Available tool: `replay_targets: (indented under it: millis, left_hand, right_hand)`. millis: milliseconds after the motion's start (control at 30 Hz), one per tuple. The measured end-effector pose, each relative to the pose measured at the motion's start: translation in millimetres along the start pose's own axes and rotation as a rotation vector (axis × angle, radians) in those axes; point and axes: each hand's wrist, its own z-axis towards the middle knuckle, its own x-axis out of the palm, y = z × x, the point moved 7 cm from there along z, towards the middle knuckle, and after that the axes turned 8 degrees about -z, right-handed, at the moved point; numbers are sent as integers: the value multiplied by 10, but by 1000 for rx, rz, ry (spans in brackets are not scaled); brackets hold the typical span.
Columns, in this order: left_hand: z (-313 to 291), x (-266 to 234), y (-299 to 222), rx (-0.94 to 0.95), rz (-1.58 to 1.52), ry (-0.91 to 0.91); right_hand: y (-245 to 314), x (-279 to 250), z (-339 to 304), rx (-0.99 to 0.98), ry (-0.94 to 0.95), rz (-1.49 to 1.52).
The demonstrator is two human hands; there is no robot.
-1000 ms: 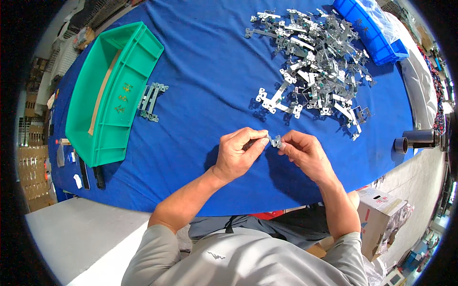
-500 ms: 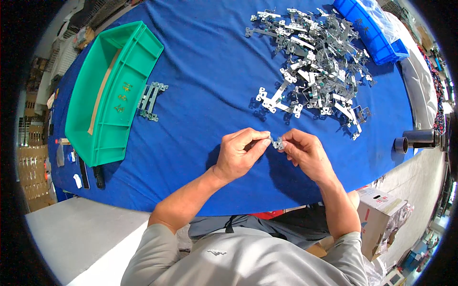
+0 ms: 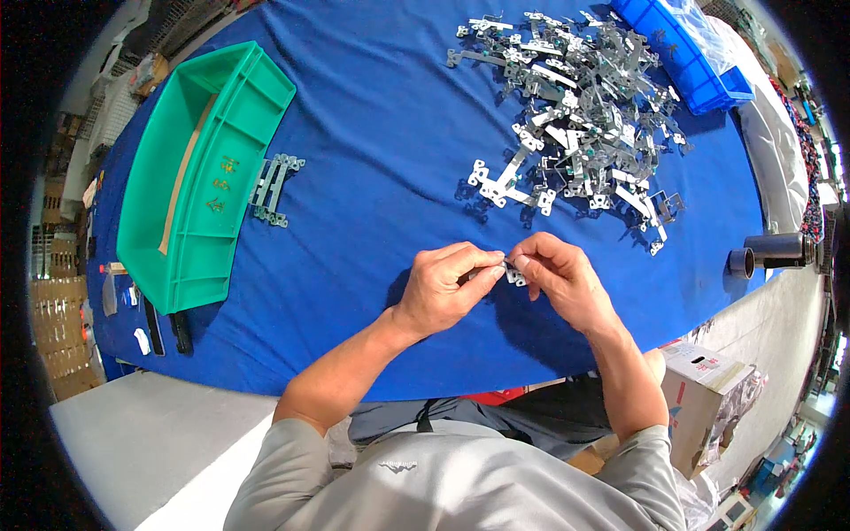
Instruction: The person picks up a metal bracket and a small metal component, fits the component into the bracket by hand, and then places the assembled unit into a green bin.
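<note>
Between my two hands is a small metal bracket, mostly covered by my fingers; one end with holes shows below my right fingertips. My left hand is closed in a pinch at its left side. Closed as well, my right hand pinches it from the right, thumb and forefinger close to the left fingertips. Beyond my hands lies a heap of thin metal brackets, some with small green bits. One bracket with broad holed ends lies at the heap's near left edge.
At the left a green plastic bin stands tilted, with several brackets lined up beside it. A blue crate with clear plastic sits far right. A dark cylinder lies at the right edge. The blue cloth has creases.
My right fingers have moved slightly left and up, closer to my left fingertips, and now cover more of the bracket. Everything on the table has shifted a little with the view.
</note>
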Motion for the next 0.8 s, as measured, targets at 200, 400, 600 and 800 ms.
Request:
replay_targets:
  millis: [200,400,600,800]
  left_hand:
    - [-6,15,2,2,17,16]
    - [3,34,-33,32,21,35]
    - [-26,-116,-26,20,-15,-154]
    - [-37,-115,13,-39,-29,-143]
  right_hand:
    - [15,0,4,-33,4,-57]
    - [33,-84,-4,-36,-170,-25]
    - [-11,-97,-27,146,-30,63]
    - [-1,-18,-51,173,30,12]
